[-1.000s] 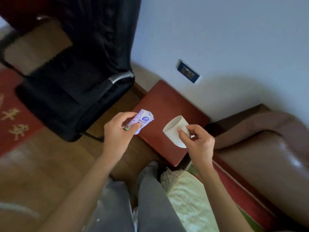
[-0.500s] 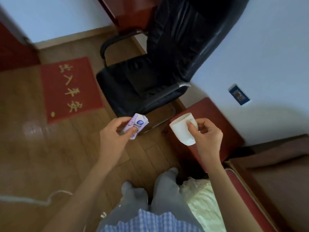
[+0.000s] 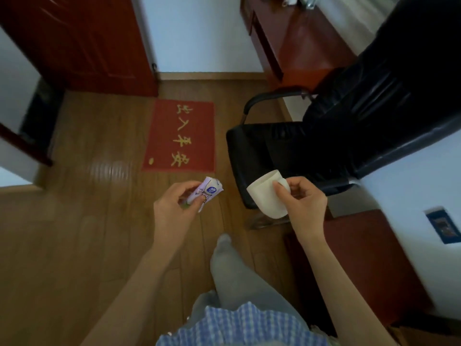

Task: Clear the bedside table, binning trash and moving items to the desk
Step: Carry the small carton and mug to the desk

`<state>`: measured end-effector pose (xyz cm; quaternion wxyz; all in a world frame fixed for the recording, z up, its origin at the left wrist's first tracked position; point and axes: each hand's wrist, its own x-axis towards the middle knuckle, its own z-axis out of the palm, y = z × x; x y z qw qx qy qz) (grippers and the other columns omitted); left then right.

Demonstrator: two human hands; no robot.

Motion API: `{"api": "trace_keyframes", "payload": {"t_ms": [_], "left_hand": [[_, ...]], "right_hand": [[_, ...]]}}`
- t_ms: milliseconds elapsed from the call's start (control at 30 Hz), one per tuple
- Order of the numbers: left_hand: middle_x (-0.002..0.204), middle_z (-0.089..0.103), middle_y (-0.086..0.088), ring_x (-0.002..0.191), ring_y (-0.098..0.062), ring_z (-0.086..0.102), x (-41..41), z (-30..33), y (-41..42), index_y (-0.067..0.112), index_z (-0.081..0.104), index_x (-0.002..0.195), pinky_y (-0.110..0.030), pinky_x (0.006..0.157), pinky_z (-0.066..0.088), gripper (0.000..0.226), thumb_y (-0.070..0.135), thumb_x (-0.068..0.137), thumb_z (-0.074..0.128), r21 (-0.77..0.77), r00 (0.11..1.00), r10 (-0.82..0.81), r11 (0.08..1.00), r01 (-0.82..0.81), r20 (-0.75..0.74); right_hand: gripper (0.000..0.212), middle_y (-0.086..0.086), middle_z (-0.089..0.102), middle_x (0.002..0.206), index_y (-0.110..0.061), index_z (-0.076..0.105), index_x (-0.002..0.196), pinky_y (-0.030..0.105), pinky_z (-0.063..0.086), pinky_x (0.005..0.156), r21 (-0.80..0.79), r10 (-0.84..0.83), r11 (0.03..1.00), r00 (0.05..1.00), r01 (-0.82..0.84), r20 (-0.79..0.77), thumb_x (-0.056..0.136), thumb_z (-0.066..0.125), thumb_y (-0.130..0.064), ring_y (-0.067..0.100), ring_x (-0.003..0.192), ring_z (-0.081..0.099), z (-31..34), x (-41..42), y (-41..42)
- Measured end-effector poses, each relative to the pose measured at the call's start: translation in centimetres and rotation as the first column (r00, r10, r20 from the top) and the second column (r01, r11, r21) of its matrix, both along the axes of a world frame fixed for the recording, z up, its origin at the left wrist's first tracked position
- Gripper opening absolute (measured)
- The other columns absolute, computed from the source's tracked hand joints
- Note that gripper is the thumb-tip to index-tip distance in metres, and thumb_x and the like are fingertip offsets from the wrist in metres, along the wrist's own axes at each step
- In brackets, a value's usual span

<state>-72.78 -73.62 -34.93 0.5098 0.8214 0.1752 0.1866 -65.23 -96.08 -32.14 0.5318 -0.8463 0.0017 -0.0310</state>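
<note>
My left hand (image 3: 172,211) is closed around a small crumpled purple and white wrapper (image 3: 205,193), held above the wooden floor. My right hand (image 3: 303,208) pinches the handle of a white mug (image 3: 265,198), which tilts with its mouth toward the upper left. The reddish-brown bedside table (image 3: 366,258) lies at the lower right, below my right forearm, and its visible top is bare. The red-brown desk (image 3: 306,38) stands at the top right with a few small items on its far end.
A black office chair (image 3: 324,136) sits between me and the desk, just beyond the mug. A red doormat with yellow characters (image 3: 180,136) lies on the floor ahead. A dark red door (image 3: 82,43) is at the upper left. A blue wall socket (image 3: 444,224) is at right.
My view has swung left, away from the bedside table toward the floor, door and desk. Both hands keep their hold and have moved off the table.
</note>
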Motion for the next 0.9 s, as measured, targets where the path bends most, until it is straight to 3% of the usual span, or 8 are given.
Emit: {"api": "trace_keyframes", "payload": {"t_ms": [67,167,267,400,700,900], "left_hand": [[0.095,0.071,0.005,0.085,-0.006,0.064,1.0,-0.2,2.3,0.018,0.07,0.102,-0.017,0.076,0.05,0.03,0.004,0.076,0.074,0.003,0.998,0.063,0.998,-0.063,-0.001],[0.094,0.071,0.004,0.084,-0.01,0.066,3.6,-0.5,5.9,0.016,0.071,0.102,-0.023,0.077,0.052,0.03,0.002,0.075,0.074,0.003,0.99,0.138,0.99,-0.138,-0.011],[0.092,0.071,0.005,0.081,-0.008,0.065,7.8,-0.6,9.8,0.018,0.071,0.101,-0.018,0.073,0.051,0.031,0.001,0.074,0.074,0.004,0.983,0.184,0.983,-0.184,-0.017],[0.091,0.07,0.005,0.082,-0.011,0.066,15.0,0.9,15.2,0.017,0.071,0.101,-0.022,0.073,0.052,0.03,0.003,0.075,0.074,0.015,0.98,0.2,0.98,-0.199,-0.022],[0.098,0.072,0.0,0.082,-0.013,0.067,28.0,1.4,25.1,0.014,0.07,0.106,-0.032,0.072,0.055,0.031,0.01,0.076,0.075,0.063,0.984,0.173,0.983,-0.171,-0.031],[0.096,0.071,0.004,0.079,0.001,0.062,35.3,0.4,30.3,0.018,0.07,0.103,-0.012,0.068,0.049,0.029,0.009,0.076,0.075,0.039,0.992,0.112,0.993,-0.11,-0.059]], "right_hand": [[0.008,0.0,0.067,0.081,-0.014,0.067,0.085,0.014,0.049,0.057,-0.011,0.052,0.999,0.999,-0.052,-0.004,0.083,0.071,-0.021,0.012,0.076,0.062,-0.3,1.7,2.5],[0.006,-0.003,0.067,0.08,-0.019,0.066,0.083,0.015,0.049,0.057,-0.028,0.112,0.993,0.994,-0.112,-0.015,0.083,0.071,-0.019,0.01,0.075,0.062,-1.0,5.0,6.6],[0.016,-0.009,0.066,0.078,-0.031,0.062,0.077,0.018,0.051,0.059,-0.036,0.146,0.989,0.989,-0.146,-0.005,0.082,0.072,-0.02,0.005,0.073,0.062,-1.8,9.2,10.7],[0.005,-0.006,0.066,0.077,-0.02,0.067,0.082,0.019,0.05,0.059,0.013,0.171,0.985,0.985,-0.171,-0.033,0.082,0.072,-0.019,0.003,0.069,0.06,-1.4,16.1,16.2],[0.009,-0.001,0.066,0.08,-0.014,0.068,0.086,0.015,0.049,0.056,0.059,0.143,0.988,0.99,-0.142,-0.014,0.083,0.072,-0.02,0.003,0.069,0.058,1.4,29.3,26.1],[0.011,-0.009,0.064,0.073,-0.027,0.065,0.077,0.021,0.05,0.058,0.028,0.085,0.996,0.996,-0.084,-0.029,0.081,0.074,-0.021,-0.001,0.065,0.056,1.0,35.9,31.4]]}}
